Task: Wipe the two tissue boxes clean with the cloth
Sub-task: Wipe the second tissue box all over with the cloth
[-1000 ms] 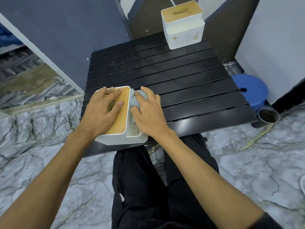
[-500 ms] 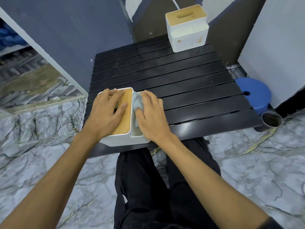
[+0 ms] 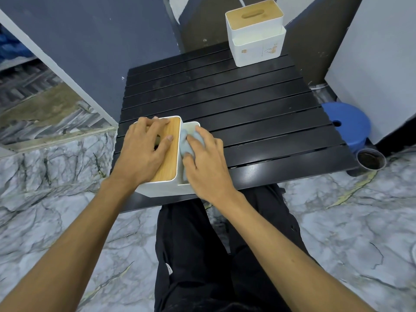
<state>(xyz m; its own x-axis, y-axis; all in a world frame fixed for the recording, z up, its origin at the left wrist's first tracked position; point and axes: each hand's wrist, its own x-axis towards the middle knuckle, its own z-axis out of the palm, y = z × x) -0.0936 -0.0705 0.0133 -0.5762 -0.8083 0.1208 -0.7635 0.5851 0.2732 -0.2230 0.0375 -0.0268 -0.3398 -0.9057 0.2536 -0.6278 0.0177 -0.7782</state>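
a person in black trousers (image 3: 202, 255) is sitting over a grey marble-patterned floor (image 3: 337, 233), both bare forearms reaching forward to the near edge of a black slatted table (image 3: 247, 122).

the left hand (image 3: 144, 152) is lying flat on the light wooden lid (image 3: 171, 152) of a white rectangular tissue box (image 3: 166, 188), its fingers spread and nearly straight, pressing down and covering most of the lid's slot. this box is standing at the near left corner of the table, close to the person's knees.

just beside it, the right hand (image 3: 207, 163) is bearing down on a light blue cloth (image 3: 185, 143), which is bunched up in the open white side compartment (image 3: 191, 126) on the right of the same box. the fingers are bending over the top of the cloth and the thumb is closing on it from the near side, so the hand is gripping it rather than lying loose.

well apart, at the far right edge of the table, a second white tissue box with a wooden slotted lid (image 3: 256, 39) is standing upright with nothing touching it.

to the right of the table, a round blue plastic stool (image 3: 346, 124) is sitting on the floor, with a small dark round cup (image 3: 370, 159) just in front of it.
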